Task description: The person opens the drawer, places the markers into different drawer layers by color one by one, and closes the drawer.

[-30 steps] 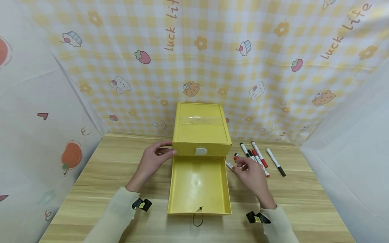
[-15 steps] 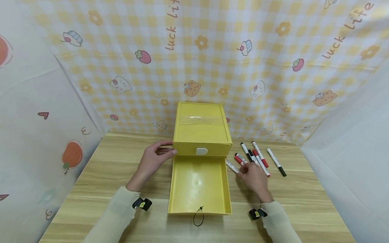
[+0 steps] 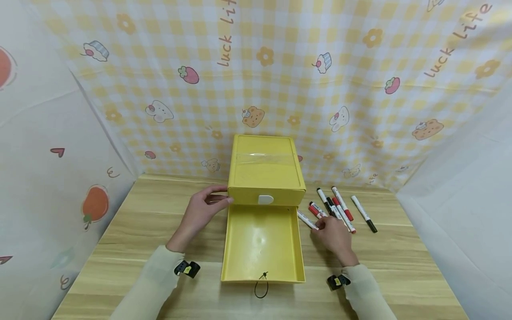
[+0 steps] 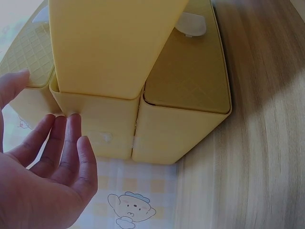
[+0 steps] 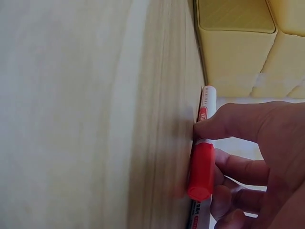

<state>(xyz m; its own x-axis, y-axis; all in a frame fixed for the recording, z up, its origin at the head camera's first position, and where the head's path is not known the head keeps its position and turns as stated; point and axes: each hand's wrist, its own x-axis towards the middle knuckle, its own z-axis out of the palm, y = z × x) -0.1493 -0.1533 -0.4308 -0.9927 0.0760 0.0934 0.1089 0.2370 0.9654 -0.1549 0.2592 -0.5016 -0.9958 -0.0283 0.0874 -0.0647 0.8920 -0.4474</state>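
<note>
A yellow drawer box [image 3: 267, 166] stands at the back of the table, a drawer [image 3: 260, 246] pulled out below its top tier; nothing lies in it. My left hand [image 3: 202, 206] rests at the box's left front corner. In the left wrist view, its fingertips [image 4: 72, 117] touch the box's side, the fingers fairly straight. My right hand [image 3: 333, 233] pinches a red-capped whiteboard marker [image 5: 202, 167] between thumb and fingers, on or just above the table beside the drawer. The marker's white body points toward the box. In the head view the hand hides its cap.
Several black- and red-capped markers [image 3: 342, 209] lie in a loose group behind and right of my right hand. A black-capped marker [image 3: 363, 213] lies apart on the right. A black loop [image 3: 261, 289] hangs from the drawer's front. Patterned cloth [image 3: 192, 115] covers the back wall.
My right hand has come down slightly rightward and taken hold of the marker beside the drawer; the red-and-black markers behind it are more exposed. My left hand keeps its place.
</note>
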